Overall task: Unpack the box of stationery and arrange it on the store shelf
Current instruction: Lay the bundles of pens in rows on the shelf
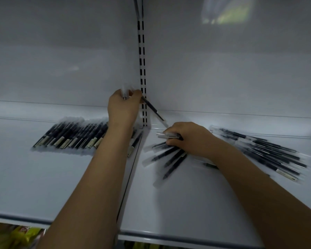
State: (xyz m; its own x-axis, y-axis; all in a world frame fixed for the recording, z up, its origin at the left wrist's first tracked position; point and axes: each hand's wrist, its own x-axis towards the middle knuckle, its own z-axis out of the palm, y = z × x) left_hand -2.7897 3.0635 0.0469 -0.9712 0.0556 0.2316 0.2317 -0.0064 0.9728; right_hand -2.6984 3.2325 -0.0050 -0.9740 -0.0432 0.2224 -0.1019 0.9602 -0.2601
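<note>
**Pens partly laid out, loose ones still to sort**

On the left panel of the shelf [43, 177], toward its back edge, a neat row of pens [72, 135] lies side by side in clear sleeves, label ends facing the front. This part looks finished.

The left hand [123, 108] is raised near the back wall beside the slotted upright [143, 78], its fingers curled round a few pens; one dark pen [152, 106] sticks out down to the right.

Just right of the seam between the panels, the right hand [185, 137] rests on a fanned loose bunch of pens [169, 157], fingers curled over some of them.

Toward the right edge, another heap of pens [269, 151] lies askew and overlapping.

I judge the job roughly half done: the bunch, the heap and the pens in hand have yet to be lined up. The box is not in view.
</note>
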